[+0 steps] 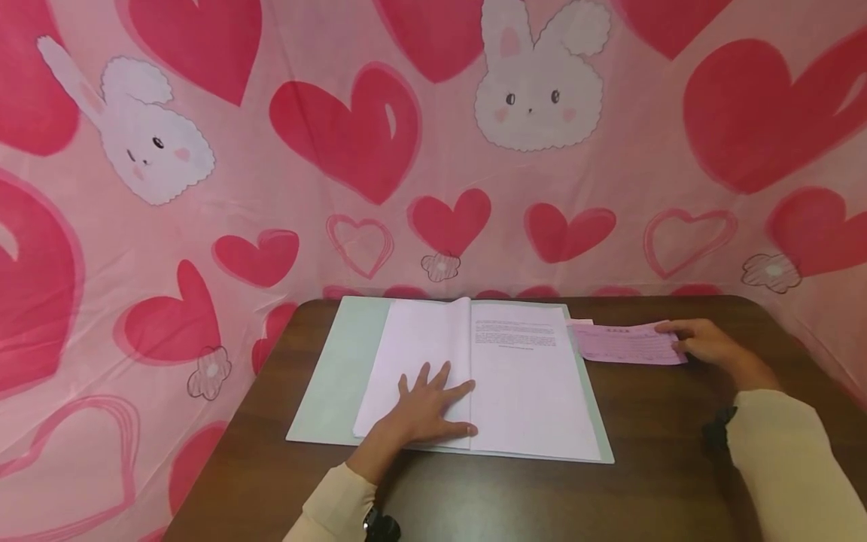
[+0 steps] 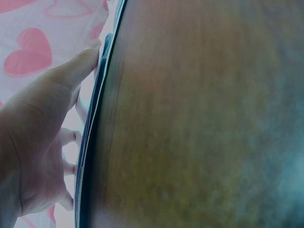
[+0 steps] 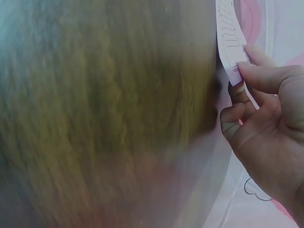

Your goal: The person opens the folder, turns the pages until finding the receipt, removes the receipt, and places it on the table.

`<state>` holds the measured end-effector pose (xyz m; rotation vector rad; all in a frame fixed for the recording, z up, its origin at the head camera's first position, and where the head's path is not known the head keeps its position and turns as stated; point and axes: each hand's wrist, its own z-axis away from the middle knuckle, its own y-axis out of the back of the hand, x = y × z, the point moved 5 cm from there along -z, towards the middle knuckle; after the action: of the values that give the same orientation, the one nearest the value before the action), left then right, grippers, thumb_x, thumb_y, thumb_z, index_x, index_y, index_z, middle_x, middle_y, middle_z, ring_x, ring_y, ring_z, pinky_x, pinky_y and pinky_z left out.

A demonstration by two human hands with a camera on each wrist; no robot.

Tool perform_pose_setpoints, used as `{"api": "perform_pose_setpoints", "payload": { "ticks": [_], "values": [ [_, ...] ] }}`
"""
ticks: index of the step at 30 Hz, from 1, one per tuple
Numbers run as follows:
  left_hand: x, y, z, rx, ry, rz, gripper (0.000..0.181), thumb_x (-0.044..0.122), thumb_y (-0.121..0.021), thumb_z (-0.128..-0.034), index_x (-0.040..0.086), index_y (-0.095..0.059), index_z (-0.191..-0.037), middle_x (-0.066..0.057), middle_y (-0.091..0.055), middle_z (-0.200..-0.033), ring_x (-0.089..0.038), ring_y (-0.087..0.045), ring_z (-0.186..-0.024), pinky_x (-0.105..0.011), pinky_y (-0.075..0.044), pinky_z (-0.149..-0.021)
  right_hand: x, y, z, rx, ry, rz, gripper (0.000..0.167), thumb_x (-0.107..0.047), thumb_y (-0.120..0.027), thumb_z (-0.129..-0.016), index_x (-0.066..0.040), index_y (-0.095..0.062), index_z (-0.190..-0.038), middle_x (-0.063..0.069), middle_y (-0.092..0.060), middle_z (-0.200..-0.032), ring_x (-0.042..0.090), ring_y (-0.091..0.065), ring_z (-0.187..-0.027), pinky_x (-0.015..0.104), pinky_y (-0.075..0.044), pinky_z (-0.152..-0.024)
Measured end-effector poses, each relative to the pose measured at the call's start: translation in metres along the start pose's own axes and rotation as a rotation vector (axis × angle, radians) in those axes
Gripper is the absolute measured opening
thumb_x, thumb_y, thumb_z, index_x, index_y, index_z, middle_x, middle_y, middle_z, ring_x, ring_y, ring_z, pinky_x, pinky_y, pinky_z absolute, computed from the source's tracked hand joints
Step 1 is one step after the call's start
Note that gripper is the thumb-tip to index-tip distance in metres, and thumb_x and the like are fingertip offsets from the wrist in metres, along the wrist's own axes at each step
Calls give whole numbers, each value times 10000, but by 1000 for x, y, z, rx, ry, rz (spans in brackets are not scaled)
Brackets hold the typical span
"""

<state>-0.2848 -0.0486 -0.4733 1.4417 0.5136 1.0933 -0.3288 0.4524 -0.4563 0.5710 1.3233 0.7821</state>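
An open pale green folder with white printed pages lies on the brown table. My left hand rests on the left page near the middle fold, its fingers spread. In the left wrist view, the thumb of the left hand lies along the folder's edge. To the right of the folder, my right hand pinches the right end of a pink printed slip. The slip's left end meets the folder's right side. In the right wrist view, the right hand holds the slip between thumb and fingers.
The dark wooden table extends in front and to the right of the folder. A pink cloth with hearts and rabbit faces hangs behind and beside the table. A small white paper edge shows by the folder's upper right.
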Motion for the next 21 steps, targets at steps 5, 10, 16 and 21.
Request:
{"api": "perform_pose_setpoints", "payload": {
  "ticks": [5,10,16,21],
  "values": [
    [0,1,-1,-2,-4,0,828,773,-582,-807,464,-364,-1544,-42,-200,-1724,-463,-107,-1590,-795,-78,-1177,7,5,3,10,-18,24,485,33,-532,-935,182,-452,-1389,512,-318,-1434,647,-389,-1256,743,-345,-1026],
    [-1,-1,-1,-6,-2,4,829,773,-584,-804,462,-370,-1542,-46,-201,-1723,-469,-108,-1587,-799,-78,-1174,14,10,5,17,-14,46,470,43,-531,-928,183,-474,-1373,520,-324,-1422,647,-411,-1228,743,-369,-1002],
    [0,-2,0,-6,0,5,835,779,-581,-800,463,-368,-1543,-45,-200,-1723,-470,-105,-1588,-800,-73,-1173,19,16,7,37,1,92,455,59,-542,-899,191,-509,-1333,526,-378,-1376,593,-506,-1133,659,-451,-934],
    [0,-2,0,-11,3,-1,830,785,-571,-805,476,-353,-1544,-32,-185,-1727,-456,-89,-1594,-790,-64,-1182,21,20,9,47,-5,114,449,51,-554,-897,188,-519,-1323,523,-415,-1341,528,-549,-1048,567,-495,-873]
  ]
}}
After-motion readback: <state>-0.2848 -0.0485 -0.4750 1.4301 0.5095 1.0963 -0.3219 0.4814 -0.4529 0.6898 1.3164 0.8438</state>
